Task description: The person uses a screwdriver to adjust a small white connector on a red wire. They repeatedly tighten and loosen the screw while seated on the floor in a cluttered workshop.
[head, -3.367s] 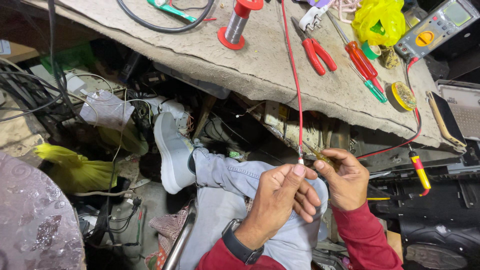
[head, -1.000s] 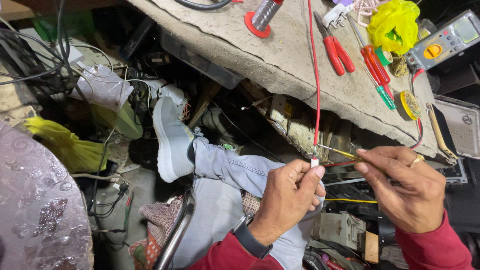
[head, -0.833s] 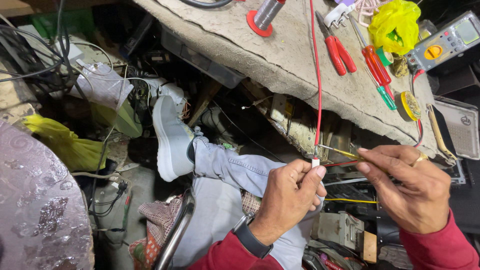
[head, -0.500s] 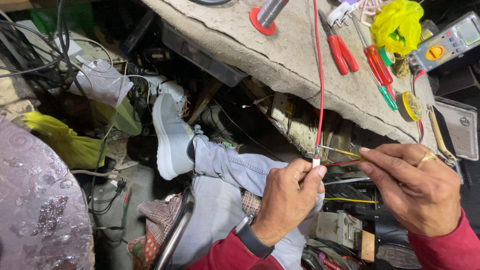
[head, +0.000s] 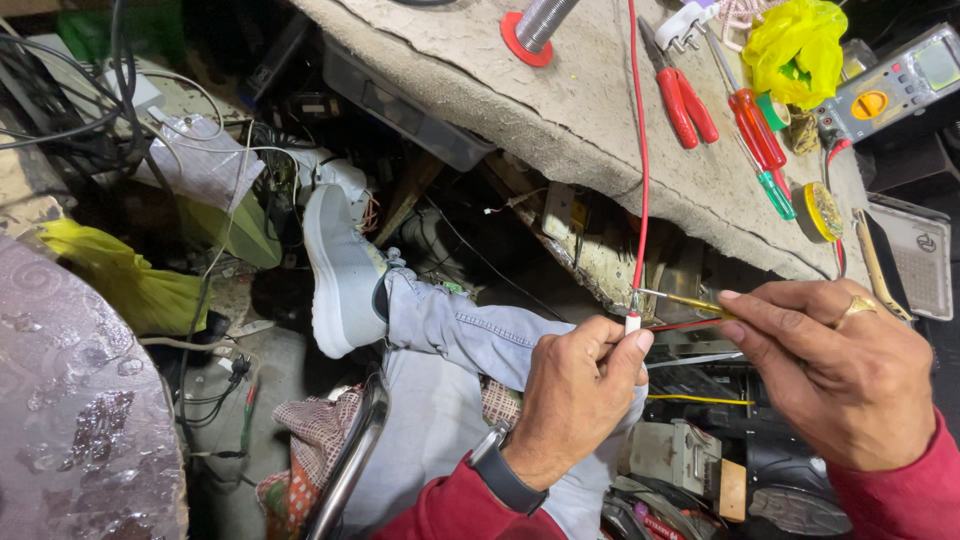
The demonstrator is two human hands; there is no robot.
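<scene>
My left hand (head: 575, 390) pinches the white end of a red wire (head: 640, 150) that hangs down from the workbench (head: 590, 110). My right hand (head: 840, 375) holds a thin yellowish metal probe (head: 685, 300) between thumb and forefinger. Its tip touches the wire end right above my left fingers. A ring sits on one right finger, and a dark watch on my left wrist. Both hands hover over my lap, just below the bench edge.
On the bench lie red-handled pliers (head: 680, 95), a red screwdriver (head: 755, 130), a yellow bag (head: 795, 45), a multimeter (head: 895, 85), a tape roll (head: 820, 210) and a solder spool (head: 535, 25). My crossed leg and grey shoe (head: 340, 270) lie lower left among cables and clutter.
The right hand has pulled apart from the left, now holding the probe tip against the wire end. In the last second both hands stay almost still.
</scene>
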